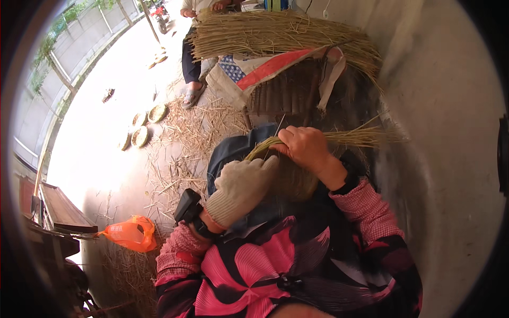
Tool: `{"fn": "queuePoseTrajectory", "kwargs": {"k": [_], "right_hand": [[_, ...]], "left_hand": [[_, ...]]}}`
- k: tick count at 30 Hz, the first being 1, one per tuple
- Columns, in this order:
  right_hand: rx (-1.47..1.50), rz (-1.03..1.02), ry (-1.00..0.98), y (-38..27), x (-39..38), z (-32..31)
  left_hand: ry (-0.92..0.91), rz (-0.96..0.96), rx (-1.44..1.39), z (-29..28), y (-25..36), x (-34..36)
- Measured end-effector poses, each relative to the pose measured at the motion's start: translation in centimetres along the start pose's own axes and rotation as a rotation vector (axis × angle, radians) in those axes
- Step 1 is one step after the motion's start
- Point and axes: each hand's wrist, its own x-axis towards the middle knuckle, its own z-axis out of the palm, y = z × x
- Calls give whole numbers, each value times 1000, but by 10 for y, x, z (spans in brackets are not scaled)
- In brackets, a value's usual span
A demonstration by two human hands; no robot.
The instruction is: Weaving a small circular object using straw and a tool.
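Item: straw bundle point(350, 138), light, springy, brittle, I judge; best gripped near its bent end. I see right hand point(303, 148) clenched around it, gloved left hand point(241, 185) curled beside.

Strong daylight floods the upper left of the frame, where the paved ground point(114, 69) is blown out to near white, while the lower left lies in deep shadow. The centre is evenly and softly lit, though the right hand point(305, 147) and the straw bundle point(360, 137) it grips smear with motion blur. Fisheye distortion bends the wall point(450, 159) at right, and a black vignette rings the corners.
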Motion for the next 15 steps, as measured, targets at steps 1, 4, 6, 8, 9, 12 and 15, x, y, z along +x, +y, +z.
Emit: {"fn": "queuePoseTrajectory", "kwargs": {"k": [1, 4, 6, 8, 9, 12, 15], "right_hand": [[6, -21, 7, 0, 0, -1], [5, -84, 55, -4, 2, -6], [5, -153, 86, -8, 7, -8], [15, -207, 103, -11, 12, -9], [25, -229, 109, -13, 14, -9], [10, -254, 96, -15, 17, -7], [-19, -269, 126, -15, 16, -2]], "left_hand": [[140, 32, -111, -7, -7, -4], [483, -83, -291, -23, -30, -6], [624, -160, -338, -23, -45, 3], [410, -185, -579, -14, -55, 17], [277, -199, -687, -6, -57, 23], [89, -124, -860, 20, -63, 35], [361, 275, -330, 43, -76, 44]]}}
